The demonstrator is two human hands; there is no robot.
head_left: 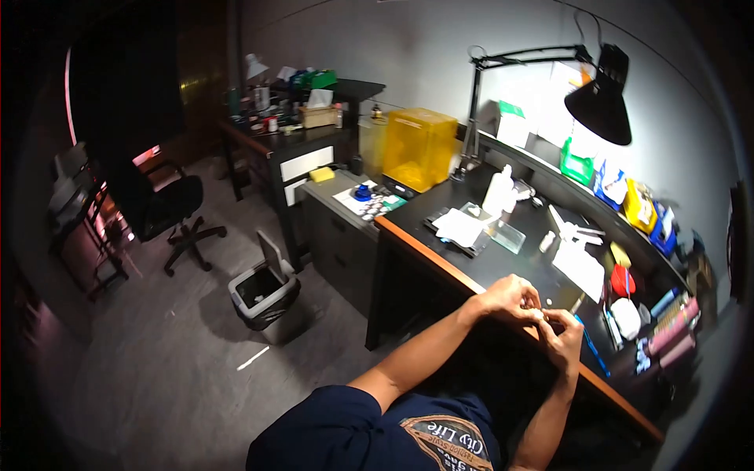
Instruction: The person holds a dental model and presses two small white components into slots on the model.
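Observation:
Near the wooden front edge of the black desk [428, 250], my left hand [506, 298] and my right hand [562, 339] meet fingertip to fingertip. Both are closed in a pinch around a small white piece [537, 314], mostly covered by the fingers and too small to name. Just beyond them a tiny white bit [549, 302] lies on the desktop. To the right of my right hand is a long thin blue tool [594, 349]. White paper [580, 267] lies farther back on the desk.
A black desk lamp [601, 98] hangs over the desk. White bottles [497, 192] and a red item [622, 280] stand on the desktop. A yellow translucent box [420, 149] sits on the grey cabinet [338, 243]. An open bin [263, 294] is on the floor.

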